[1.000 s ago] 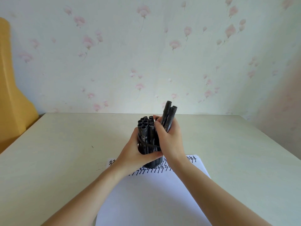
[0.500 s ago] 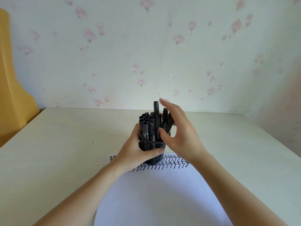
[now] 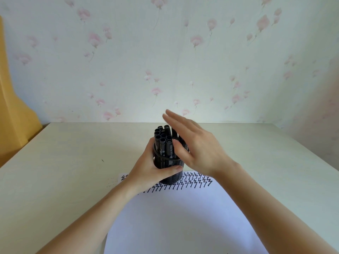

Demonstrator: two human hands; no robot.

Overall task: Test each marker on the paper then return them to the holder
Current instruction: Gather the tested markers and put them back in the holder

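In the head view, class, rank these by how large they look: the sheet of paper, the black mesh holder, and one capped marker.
1. Paper, though it lies nearest the camera.
2. Holder, partly behind the left hand.
3. Marker.

Pale wallpaper (image 3: pixel 128 57) behind, faded pink flower print with thin stems. Cream table (image 3: pixel 55 171) pushed flush against it, tiny dark speck on left part. Yellow-orange shape (image 3: pixel 12 110) at far left edge. Soft, even daylight, no harsh shadows.
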